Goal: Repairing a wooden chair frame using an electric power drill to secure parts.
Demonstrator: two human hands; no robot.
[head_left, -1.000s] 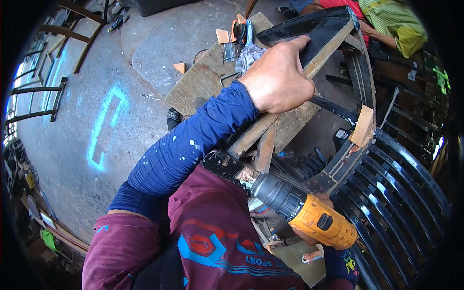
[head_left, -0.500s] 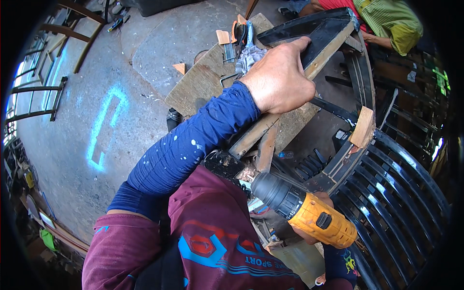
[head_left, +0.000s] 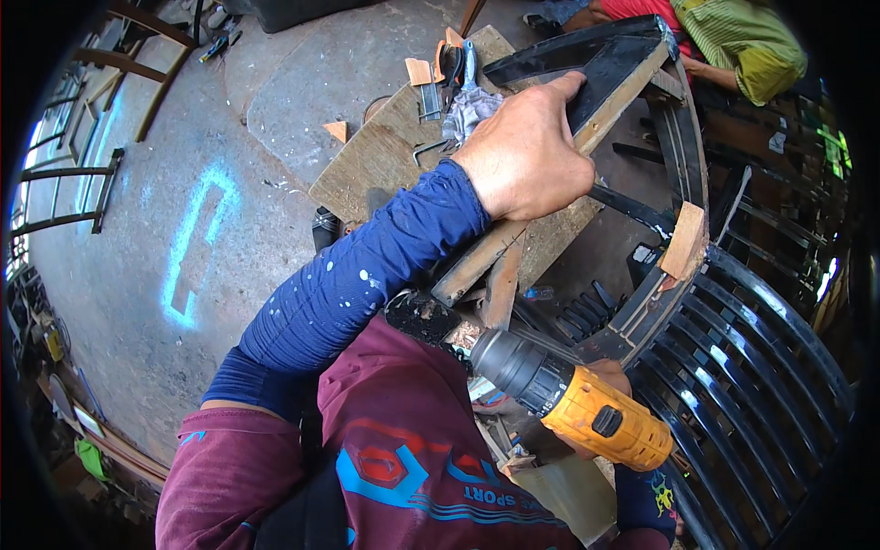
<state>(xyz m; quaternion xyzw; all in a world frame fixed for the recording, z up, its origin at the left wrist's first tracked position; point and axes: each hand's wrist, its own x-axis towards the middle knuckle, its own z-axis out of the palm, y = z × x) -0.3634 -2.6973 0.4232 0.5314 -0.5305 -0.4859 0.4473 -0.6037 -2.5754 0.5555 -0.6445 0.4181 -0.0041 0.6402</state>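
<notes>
My left hand [head_left: 527, 156], its arm in a blue sleeve, is wrapped over the bare-wood rail of a black chair frame [head_left: 628, 96]. One finger stretches along the dark inner face; the other fingertips are hidden. My right hand [head_left: 610, 374] grips a yellow-and-black cordless drill [head_left: 596, 417] near my body. Its chuck points up and left, towards short wooden braces [head_left: 502, 280] at the frame's near corner. Whether a bit touches the wood I cannot tell. A small wooden block [head_left: 684, 240] lies on the frame's right side.
A worn board [head_left: 357, 170] under the frame carries a clamp or pliers [head_left: 449, 64], a crumpled grey cloth [head_left: 472, 115] and a hex key [head_left: 426, 151]. Curved black slats [head_left: 761, 367] spread at lower right. Another person in a striped green top [head_left: 733, 41] is at upper right. Chair frames stand at far left.
The drill sits very slightly further left in the picture, and the whole view has shifted a little. Both hands keep their grip; the left has not visibly moved on the rail.
</notes>
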